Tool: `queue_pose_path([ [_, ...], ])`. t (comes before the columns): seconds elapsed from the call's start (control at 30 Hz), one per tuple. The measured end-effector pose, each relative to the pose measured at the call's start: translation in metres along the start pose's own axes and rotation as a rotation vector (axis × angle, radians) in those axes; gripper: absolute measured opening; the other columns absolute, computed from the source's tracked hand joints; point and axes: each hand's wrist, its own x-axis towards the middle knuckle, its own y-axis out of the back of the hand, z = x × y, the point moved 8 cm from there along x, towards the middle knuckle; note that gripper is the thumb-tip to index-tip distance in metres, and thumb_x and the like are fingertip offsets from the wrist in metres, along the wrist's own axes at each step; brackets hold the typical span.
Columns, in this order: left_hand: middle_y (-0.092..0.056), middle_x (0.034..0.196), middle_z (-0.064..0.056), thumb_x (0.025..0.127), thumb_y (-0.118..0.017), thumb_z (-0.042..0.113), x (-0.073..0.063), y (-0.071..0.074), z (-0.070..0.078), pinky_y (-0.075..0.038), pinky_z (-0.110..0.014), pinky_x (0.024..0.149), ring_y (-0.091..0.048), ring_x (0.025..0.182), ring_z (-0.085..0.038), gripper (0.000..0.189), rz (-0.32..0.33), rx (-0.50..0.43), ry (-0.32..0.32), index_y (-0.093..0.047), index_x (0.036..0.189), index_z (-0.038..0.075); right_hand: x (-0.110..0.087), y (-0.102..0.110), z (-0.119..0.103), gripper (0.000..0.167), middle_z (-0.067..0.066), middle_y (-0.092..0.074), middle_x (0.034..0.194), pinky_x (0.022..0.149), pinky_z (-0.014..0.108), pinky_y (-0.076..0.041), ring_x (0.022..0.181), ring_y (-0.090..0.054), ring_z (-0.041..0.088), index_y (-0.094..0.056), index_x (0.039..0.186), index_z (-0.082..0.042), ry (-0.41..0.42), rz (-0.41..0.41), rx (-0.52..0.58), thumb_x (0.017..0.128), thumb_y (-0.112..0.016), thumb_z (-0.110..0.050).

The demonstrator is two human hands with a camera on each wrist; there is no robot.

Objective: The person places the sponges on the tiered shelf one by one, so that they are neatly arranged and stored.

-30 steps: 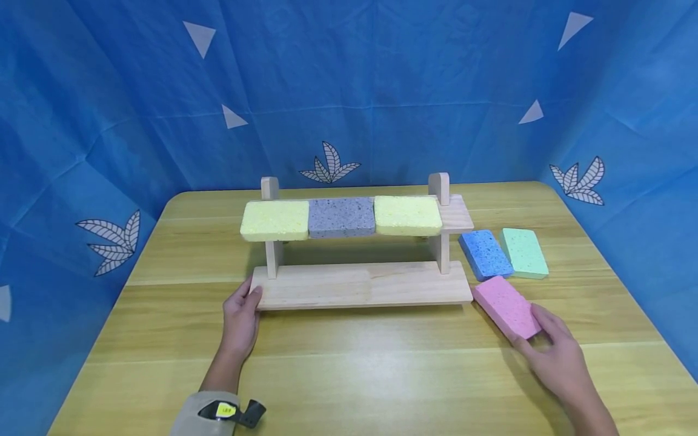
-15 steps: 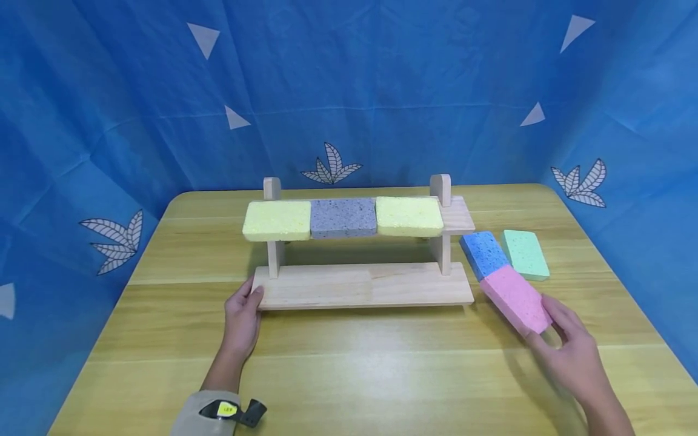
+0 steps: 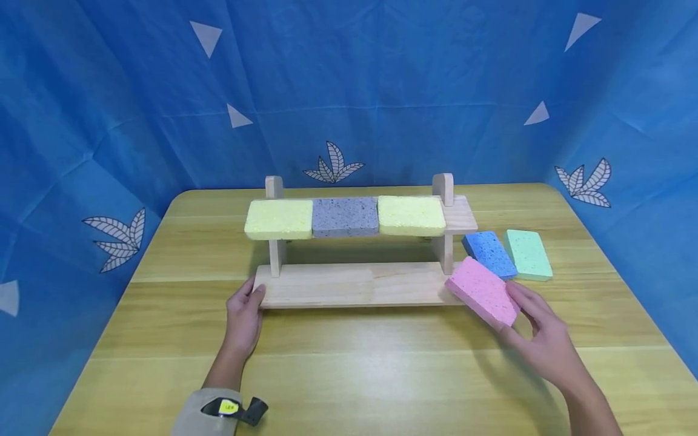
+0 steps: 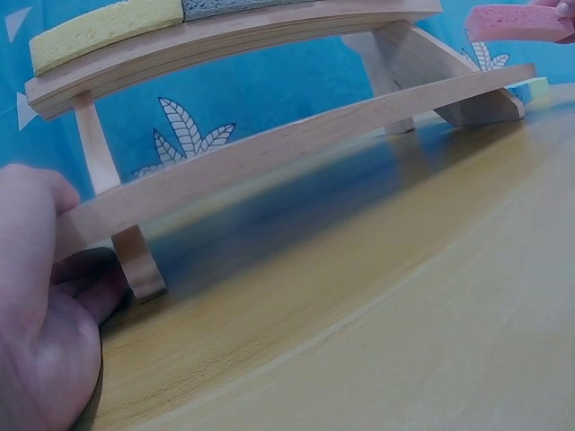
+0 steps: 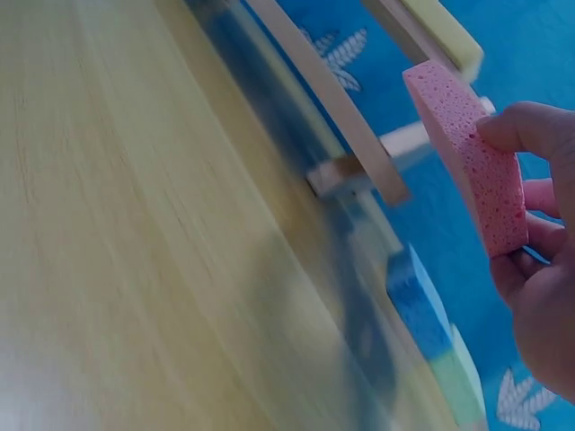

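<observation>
A pink sponge (image 3: 483,290) is pinched between the thumb and fingers of my right hand (image 3: 545,342), raised above the table at the right end of the rack's lower shelf. My left hand (image 3: 243,318) grips the left end of that shelf, thumb on top and fingers beneath in the left wrist view. The two-tier wooden rack (image 3: 327,286) stands mid-table. Along its upper shelf lie a yellow sponge (image 3: 279,219), a grey sponge (image 3: 345,217) and a second yellow sponge (image 3: 411,215), side by side. Bare wood shows at that shelf's right end.
A blue sponge (image 3: 491,254) and a mint green sponge (image 3: 528,254) lie on the wooden table (image 3: 354,375) right of the rack. Blue cloth (image 3: 382,72) with leaf prints hangs behind the table and at both sides.
My right hand shifted the pink sponge slightly right, across the blue one, then back left until it overlaps the lower shelf's right end. My left hand keeps its grip on the rack.
</observation>
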Motion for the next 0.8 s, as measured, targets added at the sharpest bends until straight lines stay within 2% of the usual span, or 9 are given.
queue_pose_path([
  [0.13, -0.02, 0.152, -0.023, 0.098, -0.042, 0.004, 0.001, 0.0, 0.0, -0.026, -0.029, 0.114, -0.017, 0.142, -0.026, 0.051, 0.001, 0.006, -0.006, -0.023, 0.143, -0.012, 0.01, -0.014, -0.01, 0.07, 0.01, -0.045, 0.138, 0.099, -0.003, -0.026, 0.124, -0.032, -0.013, -0.046, 0.138, -0.004, 0.041, -0.056, -0.042, 0.075, -0.074, 0.004],
  [0.27, -0.02, 0.152, -0.023, 0.098, -0.042, 0.003, 0.001, 0.0, 0.0, -0.026, -0.029, 0.114, -0.018, 0.142, -0.026, 0.051, 0.002, -0.001, -0.003, -0.023, 0.143, -0.012, 0.02, -0.027, -0.015, 0.066, 0.012, -0.045, 0.14, 0.097, -0.003, -0.025, 0.126, -0.03, -0.011, -0.048, 0.137, -0.005, 0.057, -0.112, -0.076, 0.077, -0.075, -0.003],
  [0.37, -0.02, 0.152, -0.023, 0.098, -0.041, 0.002, 0.001, 0.001, 0.0, -0.026, -0.028, 0.114, -0.019, 0.142, -0.025, 0.051, 0.004, -0.009, 0.003, -0.023, 0.143, -0.012, 0.026, -0.038, -0.017, 0.066, 0.01, -0.044, 0.142, 0.097, 0.0, -0.025, 0.129, -0.033, -0.001, -0.047, 0.138, -0.007, 0.059, -0.149, -0.095, 0.078, -0.075, -0.008],
  [0.5, -0.022, 0.152, -0.021, 0.098, -0.04, 0.002, 0.001, 0.002, -0.002, -0.028, -0.027, 0.113, -0.02, 0.142, -0.024, 0.049, 0.014, -0.002, 0.016, -0.024, 0.143, -0.01, 0.033, -0.05, -0.021, 0.067, 0.007, -0.044, 0.142, 0.096, 0.005, -0.03, 0.124, -0.044, 0.017, -0.047, 0.138, -0.007, 0.075, -0.186, -0.111, 0.078, -0.076, -0.01],
  [0.7, -0.023, 0.153, -0.019, 0.099, -0.04, 0.003, -0.001, 0.001, -0.003, -0.029, -0.026, 0.113, -0.022, 0.141, -0.021, 0.049, 0.01, 0.01, 0.027, -0.025, 0.144, -0.009, 0.042, -0.067, -0.032, 0.064, 0.011, -0.046, 0.14, 0.097, 0.008, -0.034, 0.123, -0.047, 0.033, -0.05, 0.135, -0.002, 0.142, -0.229, -0.095, 0.077, -0.075, -0.009],
  [0.8, -0.021, 0.153, -0.019, 0.099, -0.04, 0.003, -0.001, 0.0, -0.001, -0.028, -0.027, 0.113, -0.02, 0.142, -0.023, 0.05, 0.002, 0.012, 0.019, -0.024, 0.144, -0.009, 0.047, -0.075, -0.038, 0.064, 0.012, -0.046, 0.14, 0.102, 0.024, -0.041, 0.126, -0.044, 0.036, -0.051, 0.134, -0.001, 0.166, -0.253, -0.097, 0.076, -0.075, -0.008],
])
